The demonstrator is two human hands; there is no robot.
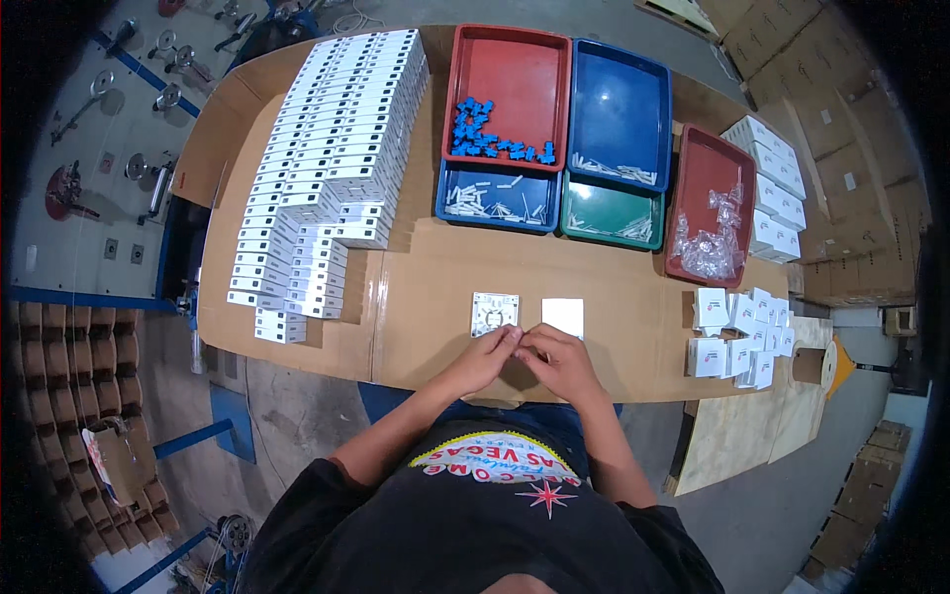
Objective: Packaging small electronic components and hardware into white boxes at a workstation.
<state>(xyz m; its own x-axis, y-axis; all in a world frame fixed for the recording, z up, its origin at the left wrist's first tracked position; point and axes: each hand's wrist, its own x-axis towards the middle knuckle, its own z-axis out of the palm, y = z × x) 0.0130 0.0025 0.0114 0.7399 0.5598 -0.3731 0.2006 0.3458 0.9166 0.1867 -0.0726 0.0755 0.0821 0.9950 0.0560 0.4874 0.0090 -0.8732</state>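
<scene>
My left hand (479, 362) and my right hand (562, 362) meet over the near edge of the cardboard-covered table, fingertips pinched together. Whatever they hold between them is too small or too hidden to name. Just beyond my left fingers lies a white square piece (483, 315) with a grey pattern and a round shape at its middle; the fingertips overlap its near corner in the picture. A plain white square (563, 313), possibly a box or a cover, lies beyond my right hand.
Tall rows of white boxes (336, 129) stand at left. Red (515, 79) and blue (618, 109) trays stand at the back, above a lower blue tray (500, 220) and a green tray (614, 238) with white parts. Clear bags fill a red tray (693, 188); small white boxes (737, 356) sit right.
</scene>
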